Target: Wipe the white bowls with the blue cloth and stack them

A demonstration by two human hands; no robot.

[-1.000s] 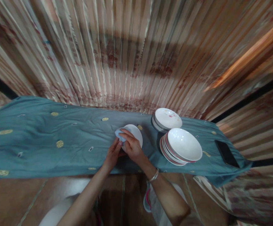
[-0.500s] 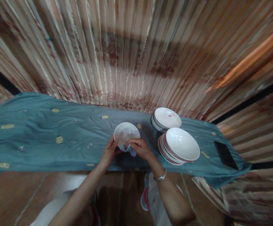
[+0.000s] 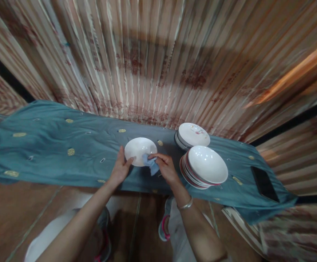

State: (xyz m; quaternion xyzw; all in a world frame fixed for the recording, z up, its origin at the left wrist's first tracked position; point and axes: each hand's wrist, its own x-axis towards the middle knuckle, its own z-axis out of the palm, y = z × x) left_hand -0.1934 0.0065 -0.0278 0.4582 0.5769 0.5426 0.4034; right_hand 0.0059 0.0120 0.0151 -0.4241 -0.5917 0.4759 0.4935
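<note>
A white bowl (image 3: 138,147) is held near the middle of the table, its inside facing up toward me. My left hand (image 3: 121,168) grips its left rim, with the thumb over the near edge and the fingers along the outside. In my right hand (image 3: 166,167) a light blue cloth (image 3: 151,164) is pinched, lying against the bowl's near right rim. The fingertips under the cloth are partly hidden. To the right of my right hand stands a stack of white bowls (image 3: 207,165), some with red rims.
Behind that stack is a pile of white plates (image 3: 193,135), the top one flower-patterned. A black phone (image 3: 264,183) lies near the right end of the table. A teal cloth with yellow motifs (image 3: 51,142) covers the table. A pleated curtain (image 3: 153,65) hangs behind it.
The bowl has shifted slightly left and away from me and its inside shows differently. My left thumb now lies over the rim. My right hand has moved the cloth up along the bowl's right edge.
</note>
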